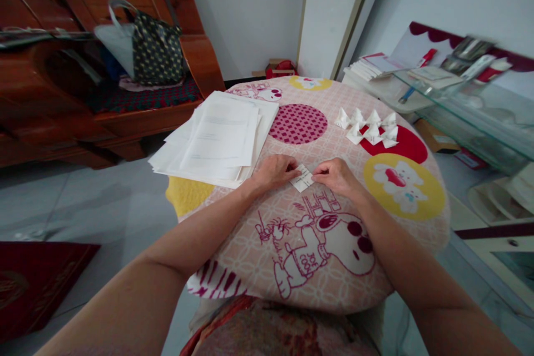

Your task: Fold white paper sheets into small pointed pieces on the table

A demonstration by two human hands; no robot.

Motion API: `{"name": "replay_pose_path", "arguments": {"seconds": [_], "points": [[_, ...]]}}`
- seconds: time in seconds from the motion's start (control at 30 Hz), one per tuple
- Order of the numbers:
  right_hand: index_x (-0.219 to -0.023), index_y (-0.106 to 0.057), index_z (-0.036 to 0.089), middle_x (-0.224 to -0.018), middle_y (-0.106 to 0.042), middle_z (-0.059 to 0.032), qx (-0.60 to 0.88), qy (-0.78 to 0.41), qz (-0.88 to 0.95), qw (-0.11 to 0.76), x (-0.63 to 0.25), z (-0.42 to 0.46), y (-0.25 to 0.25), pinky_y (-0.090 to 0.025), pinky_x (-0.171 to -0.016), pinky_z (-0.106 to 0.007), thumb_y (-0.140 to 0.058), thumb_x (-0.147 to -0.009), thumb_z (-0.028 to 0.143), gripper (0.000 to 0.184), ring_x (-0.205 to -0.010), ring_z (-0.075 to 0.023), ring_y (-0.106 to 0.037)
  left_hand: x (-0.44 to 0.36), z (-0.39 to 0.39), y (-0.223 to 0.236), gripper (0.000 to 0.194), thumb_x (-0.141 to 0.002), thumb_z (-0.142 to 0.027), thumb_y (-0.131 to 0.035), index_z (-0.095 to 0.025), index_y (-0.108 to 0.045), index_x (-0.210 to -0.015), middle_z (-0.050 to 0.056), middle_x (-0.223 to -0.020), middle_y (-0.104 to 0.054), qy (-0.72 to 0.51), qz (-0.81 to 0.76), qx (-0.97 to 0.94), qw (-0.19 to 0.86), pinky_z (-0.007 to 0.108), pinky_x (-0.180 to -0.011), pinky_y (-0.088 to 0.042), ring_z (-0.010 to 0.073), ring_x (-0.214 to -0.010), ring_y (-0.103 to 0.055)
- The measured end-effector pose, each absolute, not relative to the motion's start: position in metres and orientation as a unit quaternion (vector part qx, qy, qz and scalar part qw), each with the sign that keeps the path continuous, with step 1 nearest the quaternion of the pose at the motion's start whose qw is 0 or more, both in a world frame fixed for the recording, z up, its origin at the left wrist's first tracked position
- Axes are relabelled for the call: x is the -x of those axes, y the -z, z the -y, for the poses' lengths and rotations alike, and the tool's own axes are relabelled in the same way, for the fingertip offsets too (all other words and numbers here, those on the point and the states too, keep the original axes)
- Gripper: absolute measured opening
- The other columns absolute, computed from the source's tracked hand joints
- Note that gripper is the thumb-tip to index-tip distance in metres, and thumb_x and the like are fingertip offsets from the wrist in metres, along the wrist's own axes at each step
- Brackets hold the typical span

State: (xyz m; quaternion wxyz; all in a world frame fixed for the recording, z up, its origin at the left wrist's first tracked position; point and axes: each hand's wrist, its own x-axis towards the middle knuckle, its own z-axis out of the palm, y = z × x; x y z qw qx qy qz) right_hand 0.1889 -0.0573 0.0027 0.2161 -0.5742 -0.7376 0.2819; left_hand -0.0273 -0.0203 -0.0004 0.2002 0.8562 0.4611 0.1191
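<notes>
Left hand [278, 169] and right hand [335, 174] fingers pinch the folded paper [302, 179] (seemingly; tips blurred), so I'd align edges before creasing.

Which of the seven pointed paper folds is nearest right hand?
The leftmost pointed paper fold in the near row of three; the others sit farther from the right hand, behind or rightward.

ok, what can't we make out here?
Square, head view: writing too small to read; left corner covered by the left hand.
Stack, head view: print too faint and small; lower sheets hidden by those on top.
Folded shapes, head view: marks on them too small.
Bag, head view: contents hidden by its sides.
Red item on the floor, head view: cut off by left edge, lettering blurred.
</notes>
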Motion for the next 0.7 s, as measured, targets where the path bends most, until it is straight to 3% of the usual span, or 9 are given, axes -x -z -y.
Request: {"name": "replay_pose_path", "arguments": {"seconds": [0.43,0.7], "points": [[-0.063,-0.071,0.016,-0.054,-0.06,0.0027,0.586,-0.311,0.72,0.203,-0.19,0.051,-0.005,-0.032,-0.05,-0.024,-0.07,-0.074,0.021,0.012,-0.052,-0.0105,-0.048,0.02,0.022,-0.002,0.029,-0.092,-0.039,-0.057,-0.018,-0.065,-0.074,0.001,-0.072,-0.064,-0.083,-0.457,-0.863,0.196,0.029,-0.059,-0.027,0.0133,-0.063,-0.049],[-0.069,-0.068,0.015,-0.05,-0.059,0.0027,0.622,-0.417,0.639,0.176,-0.193,0.05,-0.007,-0.034,-0.04,-0.021,-0.067,-0.079,0.014,0.01,-0.038,-0.0078,-0.048,0.011,0.025,-0.002,0.027,-0.092,-0.038,-0.059,-0.017,-0.068,-0.078,0.006,-0.073,-0.065,-0.067,-0.502,-0.848,0.155,0.03,-0.06,-0.03,0.0172,-0.069,-0.055]]}}
